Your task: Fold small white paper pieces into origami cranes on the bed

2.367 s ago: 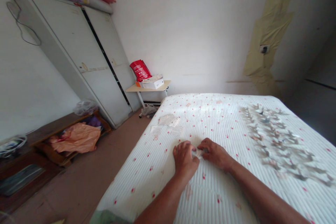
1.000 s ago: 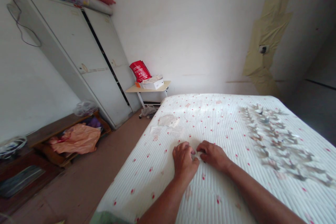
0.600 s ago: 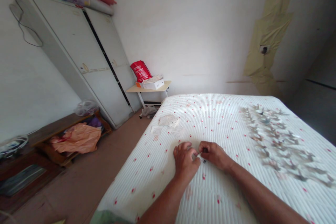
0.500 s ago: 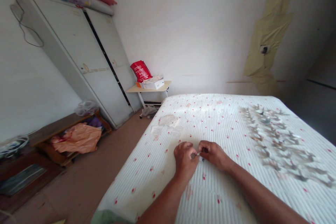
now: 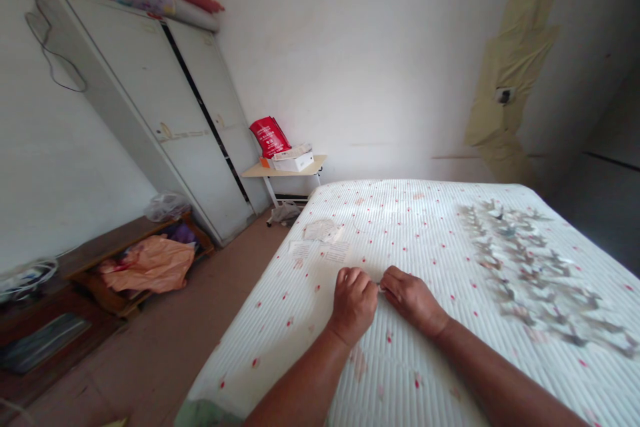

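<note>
- Hands: our left hand (image 5: 354,303) and right hand (image 5: 411,300) rest on a white quilted mattress (image 5: 280,340) dotted with red, left of its middle and toward the near edge.
- Grip: both hands are clenched, fingers curled inward. Between their fingertips they pinch a small white scrap (image 5: 381,288), apparently paper. The fingers hide most of it, so we cannot report its shape.
- Position of item: the scrap sits just above the mattress surface, between the hands; we cannot tell whether it touches the quilting.
- Nearest items: three loose paper sheets (image 5: 323,231) lie on the mattress beyond the hands, toward its far left corner, well apart from both hands.
- Right side of mattress: a broad patch of small folded pieces (image 5: 525,273), grey and brown, covers the area toward the right edge. The pieces are too blurred to identify singly.
- Beyond the far left corner: a small table stands against the wall. Its tabletop (image 5: 283,172) carries a white box (image 5: 294,162) and a red bag (image 5: 270,137).
- Floor and left wall: a plastic bag (image 5: 284,213) lies under the table. A tall grey wardrobe (image 5: 150,107) stands along the left wall, with rolled bedding (image 5: 150,0) on top. An orange bag (image 5: 147,265) lies in a low wooden shelf (image 5: 120,240).
</note>
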The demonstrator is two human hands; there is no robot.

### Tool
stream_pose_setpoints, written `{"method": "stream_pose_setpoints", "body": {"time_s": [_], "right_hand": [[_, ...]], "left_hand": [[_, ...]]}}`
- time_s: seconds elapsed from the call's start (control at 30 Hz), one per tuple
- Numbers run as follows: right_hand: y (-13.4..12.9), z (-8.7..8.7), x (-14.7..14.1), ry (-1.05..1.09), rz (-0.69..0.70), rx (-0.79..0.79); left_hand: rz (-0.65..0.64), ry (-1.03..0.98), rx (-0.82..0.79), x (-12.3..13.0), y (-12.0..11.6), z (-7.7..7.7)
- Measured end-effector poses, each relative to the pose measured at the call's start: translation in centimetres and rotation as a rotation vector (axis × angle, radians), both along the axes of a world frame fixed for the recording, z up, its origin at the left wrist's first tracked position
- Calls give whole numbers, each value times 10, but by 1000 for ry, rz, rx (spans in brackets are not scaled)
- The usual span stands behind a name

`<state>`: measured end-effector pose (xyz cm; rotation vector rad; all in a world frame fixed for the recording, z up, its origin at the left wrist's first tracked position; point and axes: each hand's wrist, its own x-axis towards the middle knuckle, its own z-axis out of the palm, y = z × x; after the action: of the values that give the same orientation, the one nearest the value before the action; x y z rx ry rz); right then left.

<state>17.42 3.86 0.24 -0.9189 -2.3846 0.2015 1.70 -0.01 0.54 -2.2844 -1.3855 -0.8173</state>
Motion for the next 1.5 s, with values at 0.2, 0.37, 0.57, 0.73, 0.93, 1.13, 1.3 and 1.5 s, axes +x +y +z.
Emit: {"method": "stream_pose_setpoints", "body": {"time_s": [0.2,0.37,0.57,0.73,0.93,1.13,1.3,1.5], "right_hand": [[-6,0,8,-27,52,-173],[-8,4,14,26,74,-282],[-14,4,14,82,41,-302],[-17,0,12,82,-17,-294],[-19,5,6,70,-95,-321],[-15,6,-3,-23,-248,-362],[-9,3,-8,-97,-337,-373],[-9,0,-11,-145,-397,-347]], "left_hand": [[-51,76,-118,-1,-2,-8],[-65,7,-238,-4,-8,-7],[-78,-164,-346,-7,-11,-7],[-67,-207,-370,-7,-9,-8],[-67,-232,-379,-7,-10,-10],[-72,-251,-383,-7,-10,-9],[-67,-264,-387,-7,-10,-9],[-11,-266,-411,-6,-11,-10]]}}
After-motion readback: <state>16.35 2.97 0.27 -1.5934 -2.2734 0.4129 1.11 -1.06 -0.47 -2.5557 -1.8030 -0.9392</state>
